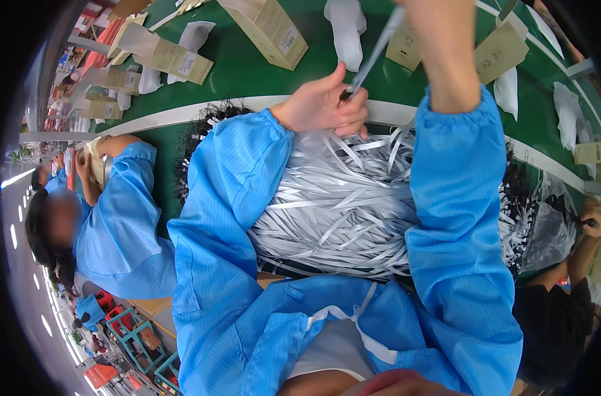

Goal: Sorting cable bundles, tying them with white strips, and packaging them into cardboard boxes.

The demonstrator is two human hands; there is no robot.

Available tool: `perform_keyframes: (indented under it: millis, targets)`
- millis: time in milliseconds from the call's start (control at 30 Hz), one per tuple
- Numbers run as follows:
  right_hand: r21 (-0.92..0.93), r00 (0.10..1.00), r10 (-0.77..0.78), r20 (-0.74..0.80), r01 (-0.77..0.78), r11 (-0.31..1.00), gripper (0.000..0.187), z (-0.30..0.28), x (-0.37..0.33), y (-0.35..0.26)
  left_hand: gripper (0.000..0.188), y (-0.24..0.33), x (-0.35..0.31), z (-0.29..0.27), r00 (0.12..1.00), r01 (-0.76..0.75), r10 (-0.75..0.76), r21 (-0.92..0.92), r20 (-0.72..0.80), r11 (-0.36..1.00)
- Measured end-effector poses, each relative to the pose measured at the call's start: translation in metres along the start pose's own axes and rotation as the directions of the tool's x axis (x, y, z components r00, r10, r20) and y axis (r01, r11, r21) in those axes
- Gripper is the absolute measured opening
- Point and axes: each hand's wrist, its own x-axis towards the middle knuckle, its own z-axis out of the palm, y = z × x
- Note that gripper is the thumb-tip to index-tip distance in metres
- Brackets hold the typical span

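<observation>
A flat silver strip [379,49] runs straight and slanting between my two hands. My left hand [327,102] is closed round its lower, dark end, with the thumb raised. The strip's upper end meets my right hand [439,33], which is blurred and cut by the top edge; its fingers hardly show. Below both hands lies a big heap of similar silver-grey strips [333,204], between my forearms. Bunched black ends [208,132] stick out at the heap's left side, and more black ends [515,198] at its right.
A green conveyor belt [261,82] with a pale edge crosses ahead. Beige boxes [267,33] and white wrapped items [346,33] lie along it. At the left sits a co-worker in a blue smock [119,231]; at the right, another person's hand [594,221] is by a clear plastic bag [551,224].
</observation>
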Motion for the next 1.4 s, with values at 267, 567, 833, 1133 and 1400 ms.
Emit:
perform_keyframes:
  millis: [267,567,833,1133,1400]
  targets:
    - [-0.969,0.903,-0.422,0.078,0.168,0.181,0.038,-0.001,-0.011,0.017,0.048,-0.002,-0.008,-0.006,0.937,-0.139,0.113,-0.057,-0.33,0.989]
    - [-0.996,0.7,0.708,0.089,0.043,0.083,0.074,-0.048,0.006,0.066,0.025,-0.006,-0.013,-0.016,0.768,-0.388,0.456,0.24,-0.45,0.89]
    - [-0.991,0.406,0.907,0.113,-0.026,0.135,0.057,-0.053,0.011,0.077,0.023,-0.004,-0.014,-0.014,0.702,-0.496,0.525,0.199,-0.481,0.845]
    - [-0.888,0.935,0.348,0.067,-0.104,0.449,0.061,-0.085,0.004,0.057,0.02,-0.007,-0.008,-0.007,0.707,-0.381,0.424,0.201,-0.566,0.903]
    - [-0.446,0.984,-0.048,-0.174,-0.035,0.894,0.038,0.018,0.01,0.11,0.023,-0.008,-0.014,-0.018,0.765,-0.425,0.465,0.194,-0.446,0.884]
